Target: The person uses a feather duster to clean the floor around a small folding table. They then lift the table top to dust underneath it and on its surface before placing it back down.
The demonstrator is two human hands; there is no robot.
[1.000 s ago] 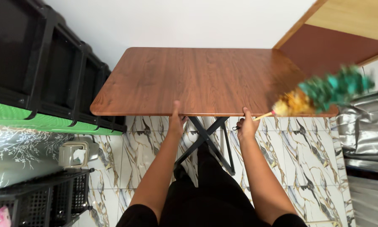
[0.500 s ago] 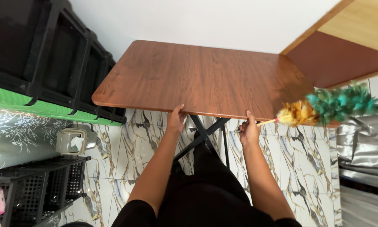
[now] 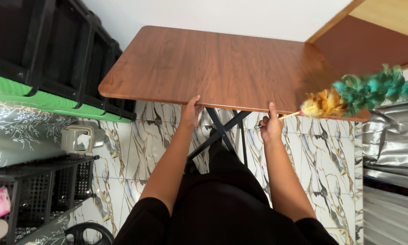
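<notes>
Closer now sits the wooden table [image 3: 222, 63], left hand [image 3: 190, 113] clamped on its near edge, right hand [image 3: 270, 124] gripping edge and feather duster [image 3: 358, 93] handle together.

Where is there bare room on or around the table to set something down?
The whole wooden tabletop is bare, from the white wall to the near edge gripped by the left hand and right hand. It is crowded at its right corner, where the feather duster overhangs, and left, by the black racks.
</notes>
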